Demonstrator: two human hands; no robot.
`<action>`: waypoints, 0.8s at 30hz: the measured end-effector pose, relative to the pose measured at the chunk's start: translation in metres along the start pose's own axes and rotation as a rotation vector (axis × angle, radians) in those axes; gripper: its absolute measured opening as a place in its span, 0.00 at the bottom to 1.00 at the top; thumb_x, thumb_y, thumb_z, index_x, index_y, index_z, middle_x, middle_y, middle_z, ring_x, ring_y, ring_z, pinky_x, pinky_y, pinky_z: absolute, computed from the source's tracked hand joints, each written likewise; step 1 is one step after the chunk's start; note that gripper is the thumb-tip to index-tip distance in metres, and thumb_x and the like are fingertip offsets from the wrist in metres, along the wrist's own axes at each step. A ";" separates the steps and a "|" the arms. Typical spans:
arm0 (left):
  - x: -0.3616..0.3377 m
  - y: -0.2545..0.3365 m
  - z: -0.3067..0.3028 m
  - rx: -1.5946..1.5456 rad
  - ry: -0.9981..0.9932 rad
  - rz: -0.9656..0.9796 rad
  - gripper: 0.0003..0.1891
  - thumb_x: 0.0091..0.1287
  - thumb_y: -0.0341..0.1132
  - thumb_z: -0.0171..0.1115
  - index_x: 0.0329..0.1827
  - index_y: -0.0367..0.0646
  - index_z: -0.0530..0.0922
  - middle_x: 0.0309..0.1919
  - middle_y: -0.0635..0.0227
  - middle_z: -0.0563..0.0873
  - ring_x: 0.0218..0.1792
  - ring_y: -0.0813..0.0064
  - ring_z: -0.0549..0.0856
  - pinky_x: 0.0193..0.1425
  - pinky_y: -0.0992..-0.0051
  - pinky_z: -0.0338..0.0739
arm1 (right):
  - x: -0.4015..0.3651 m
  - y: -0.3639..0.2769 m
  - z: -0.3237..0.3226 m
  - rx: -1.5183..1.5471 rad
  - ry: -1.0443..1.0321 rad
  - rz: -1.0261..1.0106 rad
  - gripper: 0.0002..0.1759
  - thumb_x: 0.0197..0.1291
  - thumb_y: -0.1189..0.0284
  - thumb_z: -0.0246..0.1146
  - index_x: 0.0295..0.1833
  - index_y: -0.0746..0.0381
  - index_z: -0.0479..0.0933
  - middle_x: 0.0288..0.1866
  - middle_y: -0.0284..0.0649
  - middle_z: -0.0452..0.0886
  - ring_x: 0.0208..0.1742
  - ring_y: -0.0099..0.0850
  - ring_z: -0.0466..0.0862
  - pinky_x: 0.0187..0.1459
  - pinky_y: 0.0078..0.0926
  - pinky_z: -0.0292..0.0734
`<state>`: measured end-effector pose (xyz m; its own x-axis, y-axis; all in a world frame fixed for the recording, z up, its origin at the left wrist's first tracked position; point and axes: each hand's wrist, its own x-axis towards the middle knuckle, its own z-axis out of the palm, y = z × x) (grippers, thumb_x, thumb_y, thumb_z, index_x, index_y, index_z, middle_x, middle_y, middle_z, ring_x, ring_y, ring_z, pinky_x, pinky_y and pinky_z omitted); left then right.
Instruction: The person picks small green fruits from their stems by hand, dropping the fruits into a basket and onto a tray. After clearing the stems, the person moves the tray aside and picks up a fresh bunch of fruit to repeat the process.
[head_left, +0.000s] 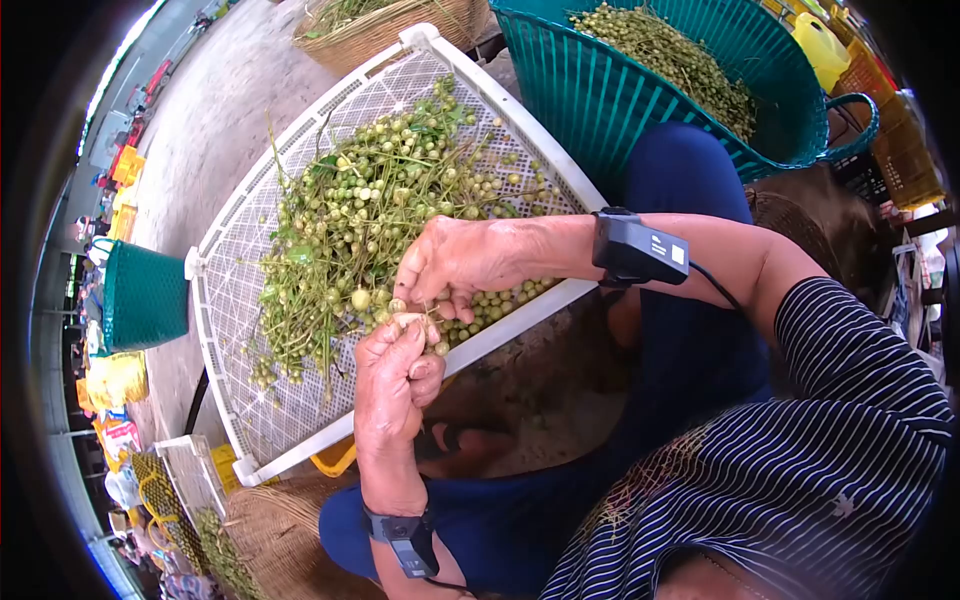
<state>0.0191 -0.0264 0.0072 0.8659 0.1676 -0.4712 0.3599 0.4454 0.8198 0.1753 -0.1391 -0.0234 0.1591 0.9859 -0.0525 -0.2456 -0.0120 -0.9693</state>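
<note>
A white mesh tray (235, 330) holds a heap of small round green fruits on stems (350, 200). My left hand (392, 375) is over the tray's near side, fingers curled and closed on fruits and a bit of stem. Just above it, almost touching, my right hand (450, 262) has its fingertips pressed around the same small bunch. One pale fruit (398, 306) shows between the two hands. Loose fruits (490, 312) lie beneath my right hand, along the tray's edge.
A large teal basket (570, 95) with more fruits stands at the upper right. A wicker basket (385, 35) is beyond the tray, and another (285, 530) is at the lower left. A green bucket (147, 297) stands left. My blue-clad knees flank the tray's near side.
</note>
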 end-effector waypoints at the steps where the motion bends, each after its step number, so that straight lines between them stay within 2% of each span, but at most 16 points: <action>1: 0.000 -0.001 -0.001 -0.010 -0.026 -0.014 0.08 0.68 0.33 0.53 0.33 0.39 0.73 0.17 0.76 0.67 0.13 0.90 0.61 0.13 0.88 0.47 | 0.002 0.006 -0.001 0.120 0.000 0.047 0.09 0.53 0.75 0.59 0.36 0.69 0.78 0.23 0.37 0.79 0.20 0.19 0.75 0.19 0.18 0.74; 2: 0.000 -0.001 -0.002 -0.022 -0.051 -0.029 0.09 0.68 0.34 0.54 0.33 0.39 0.72 0.16 0.76 0.67 0.13 0.90 0.61 0.13 0.88 0.47 | 0.007 0.014 -0.007 -0.014 -0.073 -0.068 0.09 0.53 0.76 0.59 0.40 0.68 0.79 0.26 0.37 0.79 0.28 0.23 0.79 0.27 0.19 0.74; 6: -0.004 -0.001 0.006 -0.071 -0.107 -0.042 0.11 0.68 0.38 0.54 0.32 0.39 0.72 0.16 0.74 0.67 0.13 0.89 0.60 0.13 0.88 0.48 | 0.002 -0.008 0.004 -0.123 -0.073 -0.183 0.07 0.53 0.78 0.58 0.37 0.68 0.78 0.28 0.37 0.79 0.28 0.24 0.78 0.27 0.23 0.73; 8: -0.003 -0.002 0.004 -0.097 -0.235 -0.031 0.14 0.69 0.42 0.54 0.32 0.38 0.72 0.16 0.73 0.67 0.14 0.89 0.60 0.13 0.88 0.47 | 0.006 -0.004 0.000 -0.052 -0.159 0.058 0.05 0.48 0.79 0.59 0.33 0.65 0.77 0.29 0.40 0.79 0.27 0.30 0.77 0.29 0.28 0.71; 9: -0.003 -0.003 0.003 -0.095 -0.236 -0.032 0.14 0.69 0.42 0.54 0.32 0.38 0.72 0.16 0.73 0.67 0.14 0.89 0.60 0.13 0.88 0.47 | 0.006 -0.002 -0.002 -0.051 -0.157 0.057 0.05 0.48 0.79 0.59 0.33 0.65 0.77 0.29 0.40 0.79 0.27 0.30 0.77 0.29 0.28 0.71; 11: -0.004 -0.002 0.004 -0.091 -0.185 -0.066 0.15 0.69 0.43 0.53 0.32 0.39 0.72 0.15 0.73 0.67 0.13 0.89 0.59 0.14 0.88 0.47 | 0.006 0.003 -0.004 -0.040 -0.155 -0.136 0.10 0.54 0.68 0.63 0.34 0.65 0.75 0.17 0.32 0.71 0.15 0.17 0.67 0.15 0.16 0.57; 12: -0.003 -0.001 0.003 -0.092 -0.185 -0.066 0.15 0.69 0.43 0.53 0.32 0.39 0.72 0.15 0.73 0.67 0.13 0.89 0.59 0.14 0.88 0.47 | 0.007 0.007 -0.004 -0.040 -0.155 -0.135 0.10 0.54 0.68 0.63 0.34 0.65 0.75 0.17 0.32 0.71 0.15 0.17 0.67 0.15 0.16 0.57; 14: -0.001 0.000 0.000 -0.049 -0.127 -0.086 0.16 0.69 0.44 0.53 0.31 0.39 0.72 0.15 0.73 0.67 0.13 0.89 0.59 0.14 0.89 0.47 | 0.010 0.015 -0.004 0.298 -0.080 -0.187 0.09 0.54 0.69 0.63 0.33 0.64 0.75 0.17 0.30 0.69 0.14 0.16 0.64 0.15 0.16 0.53; 15: -0.001 0.000 0.000 -0.051 -0.128 -0.087 0.16 0.69 0.44 0.53 0.31 0.39 0.72 0.15 0.73 0.67 0.13 0.89 0.59 0.14 0.89 0.47 | 0.011 0.019 -0.007 0.298 -0.079 -0.184 0.09 0.54 0.69 0.63 0.33 0.64 0.75 0.17 0.30 0.69 0.14 0.16 0.64 0.15 0.16 0.53; 16: -0.001 0.001 0.001 -0.013 -0.097 -0.104 0.16 0.69 0.44 0.54 0.31 0.40 0.72 0.15 0.74 0.67 0.13 0.89 0.60 0.14 0.89 0.47 | 0.010 0.016 -0.007 -0.005 -0.020 -0.217 0.05 0.48 0.76 0.61 0.32 0.64 0.75 0.23 0.38 0.73 0.23 0.27 0.71 0.25 0.23 0.63; 17: -0.002 0.001 0.003 0.026 -0.065 -0.122 0.16 0.69 0.44 0.54 0.31 0.40 0.72 0.15 0.75 0.67 0.13 0.89 0.60 0.14 0.89 0.47 | 0.008 0.012 -0.006 -0.306 0.037 -0.246 0.09 0.42 0.84 0.59 0.32 0.64 0.76 0.30 0.46 0.78 0.32 0.38 0.79 0.35 0.30 0.73; 18: -0.002 0.001 0.004 0.026 -0.064 -0.125 0.16 0.69 0.44 0.54 0.31 0.40 0.72 0.15 0.75 0.67 0.13 0.89 0.60 0.14 0.89 0.47 | 0.005 0.005 -0.004 -0.303 0.038 -0.245 0.09 0.42 0.84 0.59 0.32 0.64 0.76 0.30 0.46 0.78 0.32 0.38 0.79 0.35 0.30 0.73; 20: -0.003 0.001 0.005 0.183 -0.056 -0.110 0.16 0.68 0.45 0.55 0.31 0.40 0.73 0.16 0.75 0.67 0.13 0.90 0.60 0.14 0.89 0.47 | -0.003 -0.011 0.001 -0.432 -0.067 -0.217 0.13 0.45 0.85 0.60 0.40 0.62 0.78 0.35 0.44 0.79 0.39 0.38 0.80 0.40 0.29 0.74; 24: -0.001 -0.001 0.008 0.200 0.022 -0.113 0.16 0.68 0.44 0.55 0.30 0.40 0.73 0.16 0.76 0.67 0.14 0.90 0.61 0.14 0.89 0.47 | 0.009 0.019 -0.014 -0.510 -0.022 -0.136 0.17 0.49 0.82 0.61 0.47 0.62 0.77 0.38 0.43 0.79 0.43 0.38 0.78 0.43 0.29 0.73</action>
<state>0.0202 -0.0335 0.0098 0.8094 0.1462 -0.5688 0.5177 0.2798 0.8086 0.1855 -0.1331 -0.0461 0.1359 0.9874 0.0813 0.2730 0.0415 -0.9611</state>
